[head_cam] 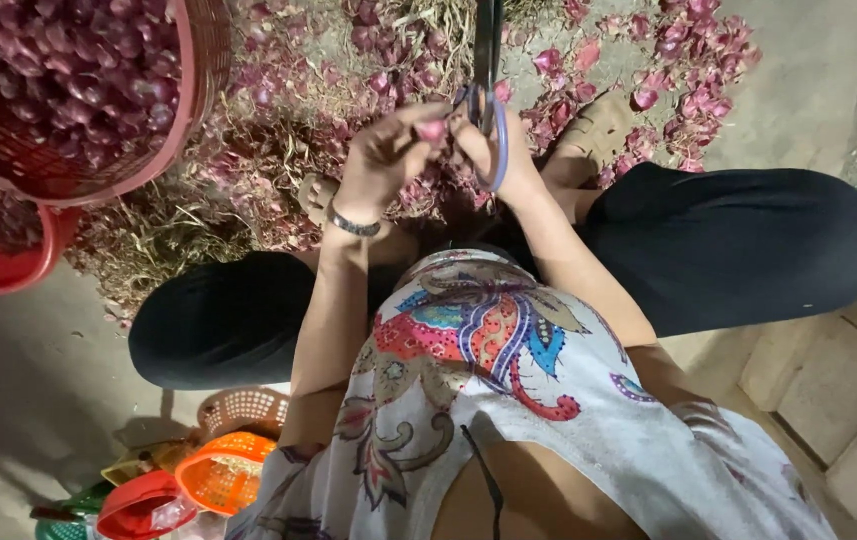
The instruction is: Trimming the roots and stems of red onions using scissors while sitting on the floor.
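Head view looks down on a person sitting cross-legged, both hands raised over a heap of peelings [279,150]. The left hand [381,160] pinches a small shallot [433,130] between thumb and fingertips, just above that heap. The right hand [504,150] is closed through the blue handles of a pair of scissors [487,95], blades pointing away from the heap's near edge. To trim well, the cut probably belongs close to the bulb's end — fingertips kept behind the blades. A pink basket [194,95] of shallots sits left of the heap, well apart from both hands.
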